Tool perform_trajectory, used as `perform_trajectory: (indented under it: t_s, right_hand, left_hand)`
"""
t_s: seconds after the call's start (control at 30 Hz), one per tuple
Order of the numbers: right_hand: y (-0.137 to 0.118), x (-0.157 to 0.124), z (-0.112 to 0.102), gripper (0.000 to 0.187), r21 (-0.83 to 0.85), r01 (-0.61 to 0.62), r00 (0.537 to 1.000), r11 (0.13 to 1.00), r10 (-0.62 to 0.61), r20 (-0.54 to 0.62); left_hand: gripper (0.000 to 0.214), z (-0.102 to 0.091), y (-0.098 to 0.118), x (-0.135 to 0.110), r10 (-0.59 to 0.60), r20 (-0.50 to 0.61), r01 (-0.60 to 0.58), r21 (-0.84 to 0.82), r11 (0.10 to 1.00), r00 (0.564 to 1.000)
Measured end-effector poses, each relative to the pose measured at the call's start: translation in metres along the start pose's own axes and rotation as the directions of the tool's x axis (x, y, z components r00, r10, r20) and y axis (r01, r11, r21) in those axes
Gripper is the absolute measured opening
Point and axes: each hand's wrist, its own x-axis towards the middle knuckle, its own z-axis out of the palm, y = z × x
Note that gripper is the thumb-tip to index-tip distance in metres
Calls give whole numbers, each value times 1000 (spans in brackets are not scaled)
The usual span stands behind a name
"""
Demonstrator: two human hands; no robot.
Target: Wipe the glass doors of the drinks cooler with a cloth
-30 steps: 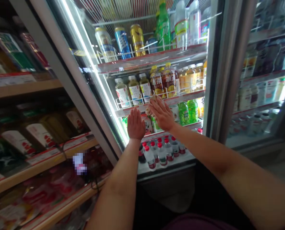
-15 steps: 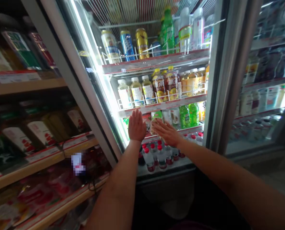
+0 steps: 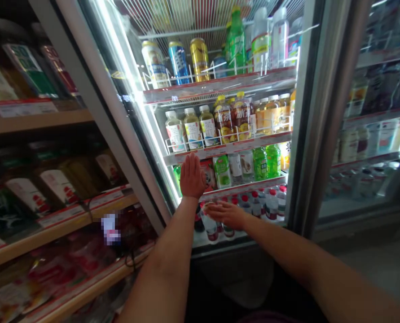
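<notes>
My left hand [image 3: 192, 177] is held flat, fingers extended upward, in front of the shelf with the red-labelled drink [image 3: 208, 174]. Nothing shows in it. Lower and to the right, my right hand [image 3: 228, 214] is stretched out sideways with its fingers pointing left and nothing visible in it. Behind it stand clear bottles with red caps [image 3: 209, 224], partly covered by the hand. A green drink bottle [image 3: 222, 171] shows above my right hand. Whether either hand touches a bottle, I cannot tell.
The lit drinks cooler has wire shelves with beer cans [image 3: 178, 63], iced tea bottles [image 3: 224, 119] and a green soda bottle [image 3: 236, 40]. A metal door frame [image 3: 329, 107] rises at right. Dark shelves of bottles [image 3: 58, 186] line the left.
My right hand has moved down from beside my left hand, uncovering the green drink bottle and covering some red-capped bottles. My left hand has stayed in place.
</notes>
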Motion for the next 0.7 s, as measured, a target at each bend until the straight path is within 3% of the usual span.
perform_trajectory:
  t_s: [0.1, 0.17, 0.37, 0.57, 0.7]
  right_hand:
    - [3, 7, 4, 55, -4, 67, 998, 998, -67, -7]
    - [14, 7, -6, 52, -24, 117, 993, 993, -117, -17]
    - [65, 2, -73, 56, -126, 133, 991, 983, -134, -2]
    - [103, 25, -133, 65, -266, -31, 989, 963, -9, -146]
    - [117, 59, -156, 70, -287, -199, 951, 937, 113, -288]
  left_hand:
    - [58, -1, -1, 0, -8, 16, 8, -6, 1000, 1000]
    - [57, -1, -1, 0, 0, 13, 0, 1, 1000, 1000]
    - [57, -1, 0, 0, 53, -62, -49, 63, 997, 997]
    - [57, 0, -1, 0, 43, -40, -41, 47, 998, 998]
    - [59, -1, -1, -1, 57, -32, -54, 77, 996, 998]
